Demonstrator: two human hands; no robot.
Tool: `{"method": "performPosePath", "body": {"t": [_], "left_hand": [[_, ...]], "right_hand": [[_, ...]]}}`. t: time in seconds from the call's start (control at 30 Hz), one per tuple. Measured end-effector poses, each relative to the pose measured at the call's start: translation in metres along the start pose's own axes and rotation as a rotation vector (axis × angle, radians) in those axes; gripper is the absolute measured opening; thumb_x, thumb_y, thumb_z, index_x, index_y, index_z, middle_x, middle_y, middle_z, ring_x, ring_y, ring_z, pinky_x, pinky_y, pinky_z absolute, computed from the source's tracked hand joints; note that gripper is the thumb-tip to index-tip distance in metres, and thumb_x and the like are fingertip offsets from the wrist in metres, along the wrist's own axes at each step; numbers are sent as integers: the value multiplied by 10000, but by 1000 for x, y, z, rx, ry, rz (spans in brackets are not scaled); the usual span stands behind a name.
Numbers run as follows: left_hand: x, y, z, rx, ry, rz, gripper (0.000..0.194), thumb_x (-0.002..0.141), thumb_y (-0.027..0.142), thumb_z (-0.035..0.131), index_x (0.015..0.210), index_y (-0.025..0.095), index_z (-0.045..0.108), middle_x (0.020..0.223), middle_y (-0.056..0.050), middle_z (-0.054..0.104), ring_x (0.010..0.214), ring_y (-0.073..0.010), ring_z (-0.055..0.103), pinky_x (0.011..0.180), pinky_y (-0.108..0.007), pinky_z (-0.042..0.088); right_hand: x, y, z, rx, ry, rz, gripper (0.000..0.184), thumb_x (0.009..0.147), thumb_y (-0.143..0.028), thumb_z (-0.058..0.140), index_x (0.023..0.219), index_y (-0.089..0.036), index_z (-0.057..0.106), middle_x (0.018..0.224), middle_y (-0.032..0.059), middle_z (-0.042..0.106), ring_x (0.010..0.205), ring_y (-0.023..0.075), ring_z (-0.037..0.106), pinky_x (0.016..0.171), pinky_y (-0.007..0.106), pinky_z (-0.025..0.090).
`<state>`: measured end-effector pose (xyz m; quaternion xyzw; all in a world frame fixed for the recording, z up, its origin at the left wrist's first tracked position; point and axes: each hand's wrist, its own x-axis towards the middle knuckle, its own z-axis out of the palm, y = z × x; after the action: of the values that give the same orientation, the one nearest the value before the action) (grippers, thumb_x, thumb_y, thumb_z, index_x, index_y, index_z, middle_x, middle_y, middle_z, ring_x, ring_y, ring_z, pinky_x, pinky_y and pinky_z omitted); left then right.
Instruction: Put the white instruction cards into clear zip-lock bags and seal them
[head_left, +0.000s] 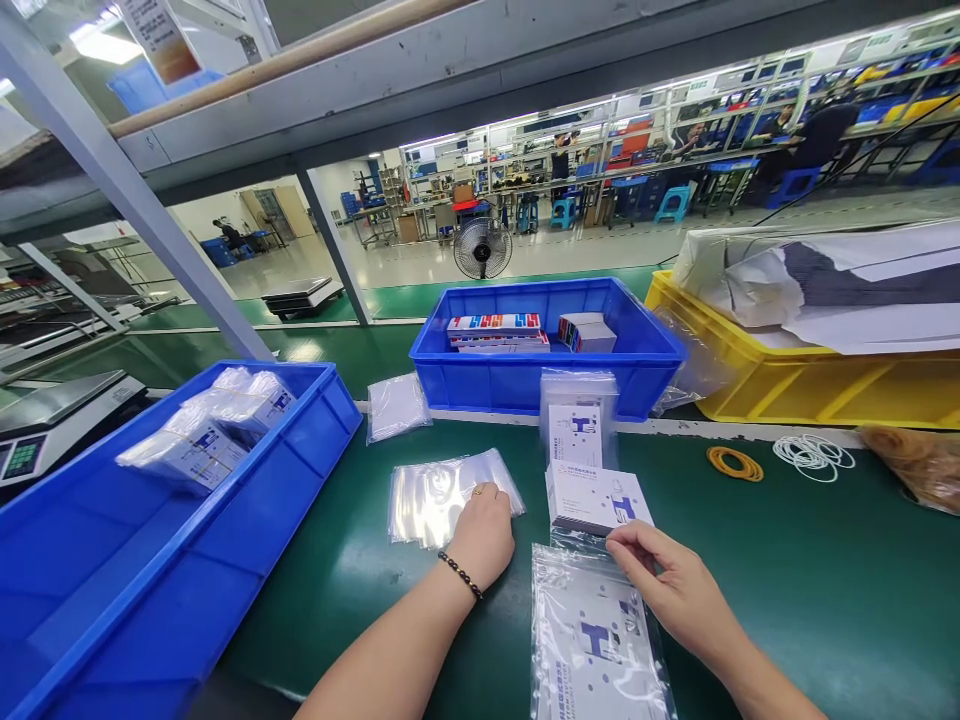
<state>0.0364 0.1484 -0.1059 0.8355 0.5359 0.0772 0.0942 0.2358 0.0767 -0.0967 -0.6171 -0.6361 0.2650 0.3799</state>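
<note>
My left hand, wearing a beaded bracelet, has its bent fingers on the right part of a fanned pile of clear plastic bags; its fingertips are hidden. At the near right corner of a stack of white printed booklets, my right hand has thumb and forefinger pinched together. What lies between them is too small to make out. Closest to me is a clear zip bag with a printed booklet inside. Behind the stack lies another bagged booklet, partly covered by it.
A blue bin at left holds banded bagged booklets. Another blue bin holds printed packs. White sheets lie between them. At right are rubber bands, white bands and a yellow crate. A shelf beam crosses overhead.
</note>
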Motion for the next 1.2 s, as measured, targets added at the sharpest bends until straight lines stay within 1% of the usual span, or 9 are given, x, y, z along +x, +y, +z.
{"method": "performPosePath", "body": {"t": [0.13, 0.27, 0.47, 0.53, 0.73, 0.83, 0.97, 1.07, 1.2], "left_hand": [[-2, 4, -4, -50, 125, 45, 212, 735, 17, 379, 760, 132, 555, 848, -120, 576, 838, -230, 529, 753, -361, 464], [-10, 15, -5, -260, 279, 325, 145, 745, 99, 414, 705, 169, 535, 754, -74, 574, 741, -189, 526, 667, -306, 453], [-20, 31, 7, -405, -4, 631, 136, 743, 155, 454, 726, 182, 586, 720, -52, 608, 687, -158, 545, 661, -260, 437], [-21, 33, 7, -507, -67, 558, 137, 745, 168, 472, 721, 184, 606, 711, -41, 615, 688, -153, 545, 671, -254, 434], [-16, 35, -1, -1058, -168, 26, 269, 778, 340, 475, 612, 153, 575, 567, 5, 543, 545, -111, 498, 562, -224, 413], [-14, 36, 2, -1209, -221, -119, 309, 761, 360, 470, 536, 155, 519, 498, 26, 490, 468, -89, 459, 500, -210, 390], [-15, 37, 7, -1270, -228, -143, 236, 730, 330, 503, 592, 149, 566, 492, 38, 483, 468, -88, 451, 490, -205, 379], [-17, 37, 4, -1198, -166, -72, 215, 718, 300, 528, 566, 152, 564, 504, 34, 488, 500, -93, 437, 512, -207, 367], [-20, 39, -2, -1070, -130, 6, 242, 723, 288, 527, 514, 167, 526, 528, 22, 507, 553, -111, 447, 543, -214, 363]], "right_hand": [[1, 0, 0, -5, -18, -20, 293, 821, -457, 445, 686, -235, 580, 653, 19, 600, 568, 164, 525, 525, 270, 418], [3, 2, 1, 14, -135, -75, 314, 832, -458, 439, 737, -224, 626, 714, 38, 650, 663, 190, 593, 618, 287, 477], [0, 7, 13, 16, -293, -161, 434, 864, -386, 377, 1195, -171, 556, 1036, 93, 682, 927, 241, 640, 797, 352, 517], [-2, 12, 17, -63, -257, -202, 446, 872, -309, 344, 1253, -145, 508, 1105, 117, 654, 971, 237, 635, 810, 355, 521], [-4, 17, 22, -268, -138, -519, 466, 842, -143, 296, 1263, -155, 494, 1038, 113, 682, 879, 198, 671, 716, 310, 559], [-4, 11, 22, -276, -143, -529, 456, 841, -142, 306, 1254, -163, 500, 976, 103, 699, 825, 188, 677, 679, 290, 560], [-5, -1, 20, -195, -133, -426, 358, 842, -267, 418, 1169, -198, 549, 897, 83, 691, 761, 183, 659, 643, 279, 544], [-5, -9, 18, -139, -157, -347, 197, 839, -333, 457, 904, -222, 606, 737, 40, 640, 618, 154, 595, 550, 258, 498], [-4, -10, 17, -91, -164, -305, 298, 884, -318, 359, 646, -219, 509, 594, 6, 533, 533, 129, 513, 488, 236, 421]]}}
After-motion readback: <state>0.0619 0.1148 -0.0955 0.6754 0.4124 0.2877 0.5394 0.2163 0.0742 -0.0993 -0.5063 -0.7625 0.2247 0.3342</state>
